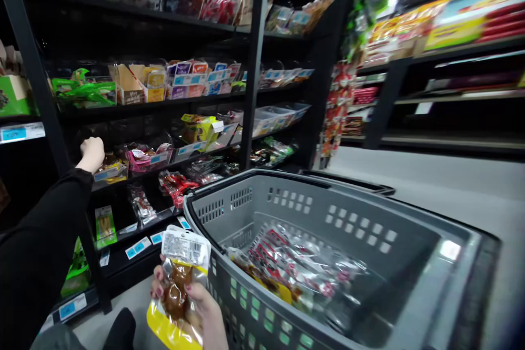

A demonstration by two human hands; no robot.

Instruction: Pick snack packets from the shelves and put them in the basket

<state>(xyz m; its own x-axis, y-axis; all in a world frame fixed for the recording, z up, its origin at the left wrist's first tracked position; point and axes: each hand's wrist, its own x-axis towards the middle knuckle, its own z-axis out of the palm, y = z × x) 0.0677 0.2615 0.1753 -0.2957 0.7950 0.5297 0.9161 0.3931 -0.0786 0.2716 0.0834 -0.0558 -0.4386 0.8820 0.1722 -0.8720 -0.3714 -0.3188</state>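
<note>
My right hand [207, 306] grips a vacuum-packed snack pouch [177, 292] with a white barcode label at the top, brown food behind clear film and a yellow lower edge. The pouch is held upright beside the near side of a grey shopping basket [348, 191]. Stretched out to the shelf on the left, my left hand [92, 153] is closed, its fingers curled and partly hidden. Just beside and below it is a bin of yellow-edged packets [110, 168]. I cannot make out what, if anything, the left fingers hold.
Inside the basket lie several clear packets with red print [283, 257] and a yellow-edged one [283, 291]. A dark shelf post [255, 65] stands between bays of packaged snacks. Red packets [176, 186] lie on a lower shelf, and hanging strips of packets [336, 104] are at right.
</note>
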